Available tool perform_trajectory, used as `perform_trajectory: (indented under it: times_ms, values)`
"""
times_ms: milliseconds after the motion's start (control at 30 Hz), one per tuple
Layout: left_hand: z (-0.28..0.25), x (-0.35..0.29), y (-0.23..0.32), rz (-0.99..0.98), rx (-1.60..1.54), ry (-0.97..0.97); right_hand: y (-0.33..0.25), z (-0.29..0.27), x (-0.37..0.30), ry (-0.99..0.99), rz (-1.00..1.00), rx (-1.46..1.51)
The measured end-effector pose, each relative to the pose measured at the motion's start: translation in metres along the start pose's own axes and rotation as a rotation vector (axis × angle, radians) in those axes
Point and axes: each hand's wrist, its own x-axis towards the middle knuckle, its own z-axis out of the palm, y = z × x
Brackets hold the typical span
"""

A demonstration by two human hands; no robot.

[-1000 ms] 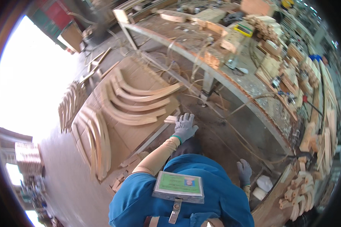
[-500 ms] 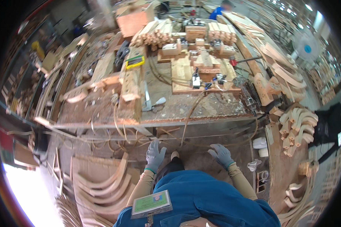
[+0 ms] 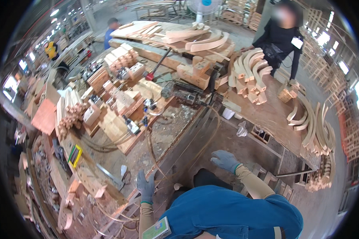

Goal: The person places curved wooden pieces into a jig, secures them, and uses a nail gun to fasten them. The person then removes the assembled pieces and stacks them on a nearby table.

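Both of my hands wear grey gloves and carry nothing. My left hand (image 3: 146, 186) is open with its fingers apart, beside the front edge of the wooden workbench (image 3: 169, 127). My right hand (image 3: 225, 161) is open too, its fingers stretched toward the left, over the floor gap between the bench and the side table (image 3: 267, 119). On the bench stands a wooden jig (image 3: 119, 101) with pneumatic fittings and hoses. A stack of curved wooden pieces (image 3: 249, 73) lies on the side table.
Behind the side table stands a person in black (image 3: 283, 40). More curved slats (image 3: 317, 127) lie at that table's right end. Bundled wooden sticks (image 3: 70, 107) and a yellow-framed tool (image 3: 75, 155) are on the bench. A hose (image 3: 151, 147) hangs over its front edge.
My view and body have turned to the right, bringing the side table and the person in black into sight. Both hands stay open and empty.
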Motion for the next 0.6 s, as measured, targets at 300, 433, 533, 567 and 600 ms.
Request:
perform_trajectory:
  times_ms: [300, 433, 533, 567, 600]
  values:
    - [0.022, 0.098, 0.052, 0.079, -0.089, -0.045, 0.043, -0.136, 0.066, 0.447, -0.006, -0.086]
    - [0.012, 0.169, 0.086, 0.18, -0.111, 0.057, 0.06, -0.21, 0.15, 0.674, -0.167, -0.184]
    - [0.018, 0.22, 0.111, 0.147, -0.133, 0.115, 0.059, -0.256, 0.232, 0.682, -0.253, -0.017]
    - [0.024, 0.234, 0.12, 0.149, -0.111, 0.135, 0.063, -0.268, 0.259, 0.673, -0.23, -0.035]
    - [0.032, 0.248, 0.128, 0.152, -0.09, 0.155, 0.069, -0.282, 0.289, 0.688, -0.254, -0.066]
